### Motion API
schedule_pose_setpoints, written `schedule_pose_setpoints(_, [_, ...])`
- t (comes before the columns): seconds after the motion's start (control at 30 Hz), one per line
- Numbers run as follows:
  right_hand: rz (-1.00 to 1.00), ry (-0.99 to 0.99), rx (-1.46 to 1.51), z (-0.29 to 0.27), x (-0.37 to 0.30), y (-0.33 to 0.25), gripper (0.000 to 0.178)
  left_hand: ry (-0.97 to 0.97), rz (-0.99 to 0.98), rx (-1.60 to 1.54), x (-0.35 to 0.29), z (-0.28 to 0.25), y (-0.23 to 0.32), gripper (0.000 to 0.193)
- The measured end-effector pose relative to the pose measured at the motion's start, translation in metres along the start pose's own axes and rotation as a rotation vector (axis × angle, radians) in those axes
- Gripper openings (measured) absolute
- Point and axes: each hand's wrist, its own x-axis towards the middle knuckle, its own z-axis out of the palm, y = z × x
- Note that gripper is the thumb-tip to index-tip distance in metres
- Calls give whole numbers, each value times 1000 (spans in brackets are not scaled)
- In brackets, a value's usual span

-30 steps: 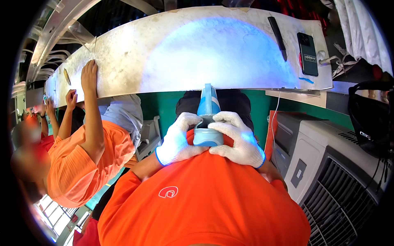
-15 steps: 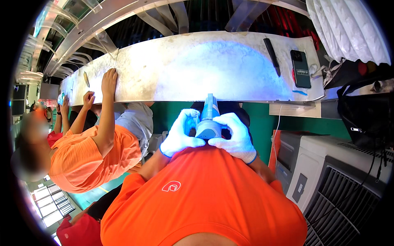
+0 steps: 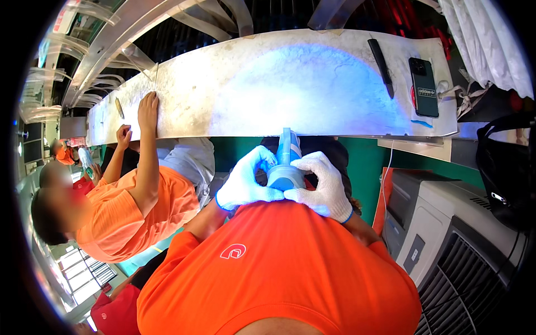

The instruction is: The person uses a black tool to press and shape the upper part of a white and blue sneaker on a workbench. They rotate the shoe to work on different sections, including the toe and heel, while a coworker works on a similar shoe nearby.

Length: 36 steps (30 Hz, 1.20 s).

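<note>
Both my hands wear white knit gloves and hold a light blue piece that looks like a shoe (image 3: 286,177) close to my chest. Its rounded, broad end faces me, while a narrow upright part points toward the bench edge. My left hand (image 3: 245,181) grips its left side, thumb along the near end and fingers curled around behind. On the other side my right hand (image 3: 326,187) pinches it, thumb below and forefinger above. The piece's underside and some fingertips are hidden. Blue light falls on the gloves and piece.
A long pale workbench (image 3: 184,106) runs across in front, lit blue in part. On its right lie a black slim tool (image 3: 381,67) and a dark phone (image 3: 424,87). A co-worker in orange (image 3: 151,206) stands left, a grey machine (image 3: 441,212) right, beside a black bag (image 3: 502,173).
The view has shifted slightly, so the bench items and grey machine sit farther right. Both hands keep their hold on the blue piece, which has barely moved.
</note>
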Motion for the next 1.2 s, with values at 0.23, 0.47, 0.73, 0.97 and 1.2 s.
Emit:
schedule_pose_setpoints(0.23, [-11, -30, 39, -3, 13, 0, 54, 66, -70, -157, 2, 5, -8, 69])
schedule_pose_setpoints(0.47, [35, -9, 96, -3, 20, 1, 50, 113, -122, -247, 8, 10, -6, 67])
schedule_pose_setpoints(0.73, [70, -18, 113, -2, 29, 5, 48, 125, -134, -344, 10, 11, -10, 65])
schedule_pose_setpoints(0.97, [111, -21, 111, -1, 30, 4, 49, 65, -144, -394, 12, 6, -11, 67])
schedule_pose_setpoints(1.2, [193, 66, 104, 4, 19, 1, 55, 96, -48, -397, 10, 8, -28, 82])
